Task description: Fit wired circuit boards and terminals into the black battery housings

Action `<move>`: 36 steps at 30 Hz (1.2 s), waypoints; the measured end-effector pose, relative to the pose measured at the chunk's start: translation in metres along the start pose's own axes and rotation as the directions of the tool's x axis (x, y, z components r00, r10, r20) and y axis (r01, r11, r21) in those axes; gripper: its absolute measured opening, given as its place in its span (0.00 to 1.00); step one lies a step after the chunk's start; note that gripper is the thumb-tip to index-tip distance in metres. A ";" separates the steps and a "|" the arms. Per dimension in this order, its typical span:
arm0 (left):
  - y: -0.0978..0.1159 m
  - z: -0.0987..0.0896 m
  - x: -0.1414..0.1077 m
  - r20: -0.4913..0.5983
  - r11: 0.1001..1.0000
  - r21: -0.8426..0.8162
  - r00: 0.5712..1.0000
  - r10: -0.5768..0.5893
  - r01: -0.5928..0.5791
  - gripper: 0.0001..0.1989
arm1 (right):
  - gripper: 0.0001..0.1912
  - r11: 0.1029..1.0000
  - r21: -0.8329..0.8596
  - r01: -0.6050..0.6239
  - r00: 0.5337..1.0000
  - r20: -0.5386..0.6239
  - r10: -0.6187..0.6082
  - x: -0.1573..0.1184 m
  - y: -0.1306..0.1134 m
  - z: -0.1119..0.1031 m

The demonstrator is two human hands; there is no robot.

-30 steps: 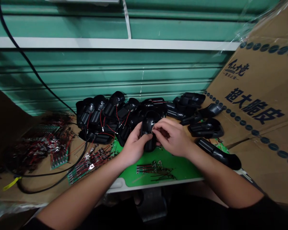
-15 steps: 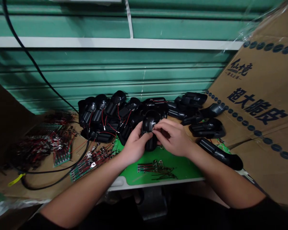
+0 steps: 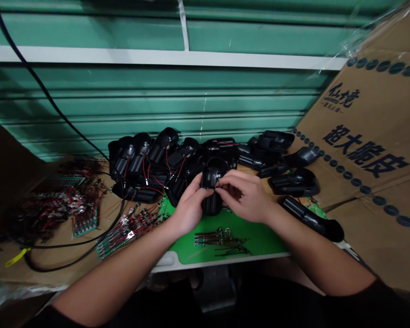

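Note:
My left hand (image 3: 190, 208) wraps around the lower side of a black plastic housing (image 3: 212, 182), which stands tilted up with its hollow side facing me. My right hand (image 3: 244, 195) reaches across from the other side, its fingertips pinched at the housing's upper inner edge. Whatever those fingertips pinch is too small to make out. A thin dark wire shows near them. The housing's lower end rests near a green work mat (image 3: 246, 239).
Several wired black housings (image 3: 157, 157) lie heaped behind my hands, with more (image 3: 294, 182) to the right. Small circuit boards with red wires (image 3: 85, 223) lie at the left. Thin wired parts (image 3: 218, 239) lie on the mat. A black cable (image 3: 78, 248) runs left, before a green corrugated wall.
The view has shifted slightly. Both hands stay on the black housing, and my right fingertips have shifted a little at its upper edge.

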State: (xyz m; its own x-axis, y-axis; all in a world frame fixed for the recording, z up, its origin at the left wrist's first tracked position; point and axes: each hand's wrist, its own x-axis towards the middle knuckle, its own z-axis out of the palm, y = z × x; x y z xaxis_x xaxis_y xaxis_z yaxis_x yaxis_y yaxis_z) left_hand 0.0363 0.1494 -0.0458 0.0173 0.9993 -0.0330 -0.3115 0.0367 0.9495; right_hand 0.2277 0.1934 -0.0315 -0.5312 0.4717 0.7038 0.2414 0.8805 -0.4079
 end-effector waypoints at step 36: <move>0.007 0.005 -0.003 0.002 0.999 0.031 1.000 0.008 -0.008 0.24 | 0.05 0.996 0.081 -0.032 0.999 -0.040 0.036 0.001 -0.002 -0.001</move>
State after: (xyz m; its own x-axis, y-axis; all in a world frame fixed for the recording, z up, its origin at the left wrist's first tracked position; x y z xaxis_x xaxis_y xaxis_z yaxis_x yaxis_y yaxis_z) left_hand 0.0389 0.1465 -0.0376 0.0163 0.9996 -0.0246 -0.2825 0.0282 0.9589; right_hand 0.2274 0.1924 -0.0297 -0.4897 0.5041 0.7113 0.1917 0.8582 -0.4762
